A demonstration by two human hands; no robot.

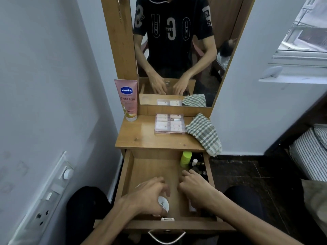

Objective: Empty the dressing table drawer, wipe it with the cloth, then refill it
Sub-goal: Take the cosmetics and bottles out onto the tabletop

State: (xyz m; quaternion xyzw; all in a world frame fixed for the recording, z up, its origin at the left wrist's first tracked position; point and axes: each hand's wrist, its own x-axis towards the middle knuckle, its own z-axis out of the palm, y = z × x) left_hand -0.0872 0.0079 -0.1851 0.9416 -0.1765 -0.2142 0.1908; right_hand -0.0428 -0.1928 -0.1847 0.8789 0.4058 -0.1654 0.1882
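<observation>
The wooden drawer (126, 174) of the dressing table is pulled open below me. My left hand (148, 195) is down at its front, fingers wrapped around a white round container (163, 204) with printed letters. My right hand (193, 187) rests inside at the right with fingers spread, partly covering a pale pink item (192, 207); it grips nothing I can see. A lime-green bottle (185, 157) and several small dark bottles (200, 167) stand in the back right corner. The checked cloth (203, 133) lies on the tabletop's right edge.
On the tabletop (141, 138) stand a pink Vaseline tube (127, 99) and a clear compartment box (169, 123). A mirror (177, 50) rises behind. The left wall carries a switch panel (53, 190). A striped mattress (311, 152) is at the right.
</observation>
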